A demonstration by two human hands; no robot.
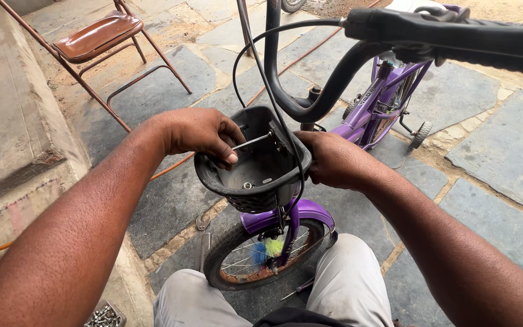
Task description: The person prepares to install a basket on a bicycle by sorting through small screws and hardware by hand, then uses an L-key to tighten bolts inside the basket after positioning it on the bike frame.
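While the left hand (pixel 198 136) pinches a screwdriver (pixel 251 142) lying crosswise inside the basket (pixel 213 175), the right hand (pixel 331 160) grips its far rim.

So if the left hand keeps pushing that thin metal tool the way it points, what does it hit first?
Probably the back wall of the black plastic basket, where the tool held by the left hand already ends; depth is unclear.

One camera on my head, tipped steeply down and forward.

It looked from just above my knees (pixel 273 297) onto my left hand (pixel 198 132) and right hand (pixel 333 160), both close in at mid-frame around the black basket (pixel 249 175) of the purple bicycle (pixel 373 103). The handlebar (pixel 455 36) crossed very near at the top right, the stone paving (pixel 485 151) spread beyond, and a folding chair (pixel 98 36) stood far off at top left. No second view shared this.
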